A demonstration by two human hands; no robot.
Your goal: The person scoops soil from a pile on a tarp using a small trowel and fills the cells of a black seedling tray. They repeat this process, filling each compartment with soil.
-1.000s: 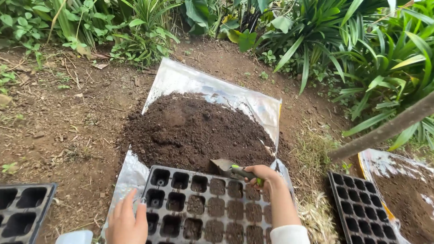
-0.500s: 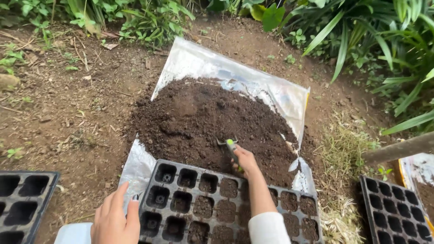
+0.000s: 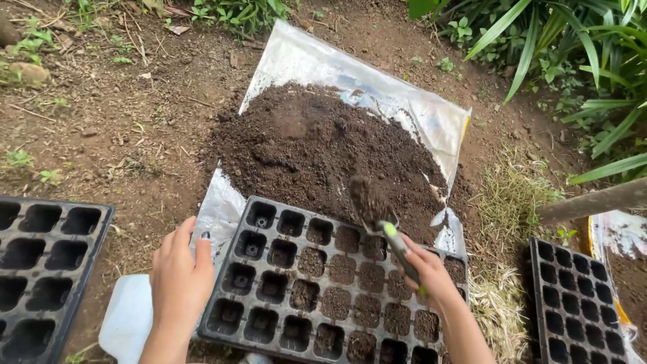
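Right hand: my right hand (image 3: 431,273) is curled tight round the handle of a trowel (image 3: 385,226), knuckles up, sitting over the right side of the middle tray.

Trowel: one only, grey handle with a green band, blade heaped with dark soil. It's lifted above the tray's back edge, just in front of the pile.

Left hand: my left hand (image 3: 180,276) is mostly open, fingers straight and together, pressed against the middle tray's left edge. It's got hold of nothing, just resting there.

Trays: I count three black cell trays. The middle tray (image 3: 266,307) is the one I'm working over, and it sits touching the front of the soil sheet. The left tray (image 3: 47,253) is cut off by the frame edge. The right tray (image 3: 573,300) is also partly cut off, well apart from the middle one.

Middle tray cells: the right-hand and centre cells have soil in them, while the left two columns or so show bare black bottoms. Can't give an exact filled count, since my wrist covers a few.

Soil: one big dark pile (image 3: 310,148) heaped on one clear plastic sheet (image 3: 323,61), spread on the bare dirt.

Second sheet: there's another plastic sheet (image 3: 623,236) with some soil at the far right, mostly out of frame.

Other bits: a white flat thing (image 3: 125,317) lies under my left wrist, can't tell what it is. Green plants (image 3: 573,54) run along the top right.
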